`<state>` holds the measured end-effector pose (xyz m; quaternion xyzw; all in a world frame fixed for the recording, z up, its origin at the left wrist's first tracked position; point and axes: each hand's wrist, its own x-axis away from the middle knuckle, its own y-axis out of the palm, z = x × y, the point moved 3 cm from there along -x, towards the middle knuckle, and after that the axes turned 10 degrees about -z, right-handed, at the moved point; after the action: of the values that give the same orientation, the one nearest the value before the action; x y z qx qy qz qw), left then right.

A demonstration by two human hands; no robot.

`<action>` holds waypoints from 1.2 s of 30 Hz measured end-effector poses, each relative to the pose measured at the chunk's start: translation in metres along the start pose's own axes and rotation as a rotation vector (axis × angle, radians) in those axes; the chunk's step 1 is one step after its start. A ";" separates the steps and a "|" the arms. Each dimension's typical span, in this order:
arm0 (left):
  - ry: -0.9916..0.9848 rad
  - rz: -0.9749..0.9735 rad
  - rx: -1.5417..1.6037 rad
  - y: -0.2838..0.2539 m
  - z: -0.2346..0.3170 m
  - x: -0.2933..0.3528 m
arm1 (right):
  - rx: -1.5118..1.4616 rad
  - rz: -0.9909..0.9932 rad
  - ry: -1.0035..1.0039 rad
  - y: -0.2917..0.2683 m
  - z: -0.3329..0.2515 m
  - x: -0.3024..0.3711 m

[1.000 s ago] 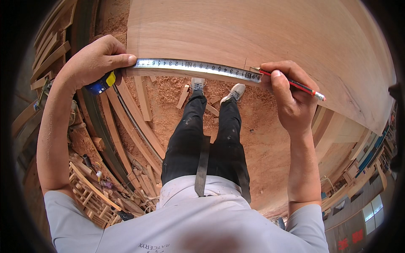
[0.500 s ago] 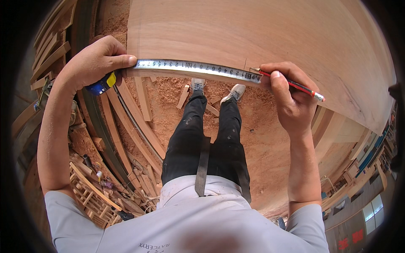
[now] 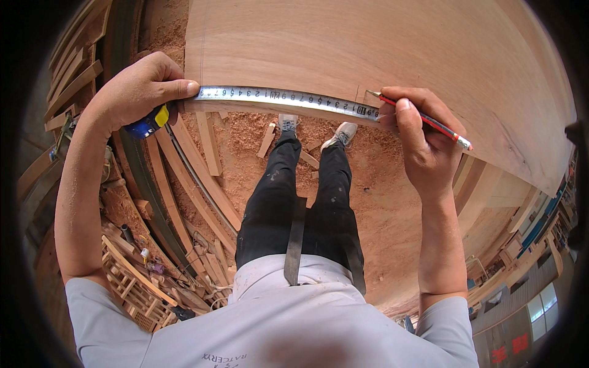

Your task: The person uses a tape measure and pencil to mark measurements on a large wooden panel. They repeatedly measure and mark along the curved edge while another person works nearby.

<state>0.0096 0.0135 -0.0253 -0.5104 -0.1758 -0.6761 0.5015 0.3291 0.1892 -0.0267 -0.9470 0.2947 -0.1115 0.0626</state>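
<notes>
A tape measure blade (image 3: pixel 282 97) lies stretched along the near edge of a large wooden panel (image 3: pixel 368 49). My left hand (image 3: pixel 150 89) is closed at the panel's left corner, its thumb pressing the blade down; the blue and yellow tape case (image 3: pixel 147 122) hangs just below that hand. In my right hand (image 3: pixel 426 132) I grip a red and black pencil (image 3: pixel 423 119) between thumb and fingers. Its tip points left, just above the far side of the blade, beside short pencil marks on the panel. The fingers of this hand also cover the blade's right end.
Long wood strips (image 3: pixel 184 165) lie on the left, beside stacked boards (image 3: pixel 73 80) and a wooden lattice piece (image 3: pixel 132 291). Sawdust and offcuts (image 3: pixel 267 140) cover the floor around my shoes (image 3: pixel 343 132). More boards (image 3: pixel 491 190) stand under the panel at the right.
The pencil tip has moved slightly away from me, off the blade's edge and onto the panel, and a second short mark shows there. My left hand and the tape stay put.
</notes>
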 end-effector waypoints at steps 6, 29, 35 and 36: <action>0.006 -0.007 -0.008 0.000 0.000 -0.001 | 0.046 -0.039 -0.028 -0.002 0.001 0.000; 0.023 -0.006 0.010 0.000 0.001 0.000 | 0.012 -0.001 -0.015 -0.001 0.001 0.001; 0.036 -0.020 0.002 -0.001 0.002 0.001 | 0.028 -0.010 -0.024 -0.001 0.001 0.002; 0.035 -0.024 -0.008 -0.001 0.003 0.001 | 0.020 -0.008 -0.013 -0.001 0.002 0.003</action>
<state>0.0105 0.0153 -0.0231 -0.4984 -0.1704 -0.6916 0.4942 0.3323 0.1887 -0.0278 -0.9482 0.2894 -0.1084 0.0737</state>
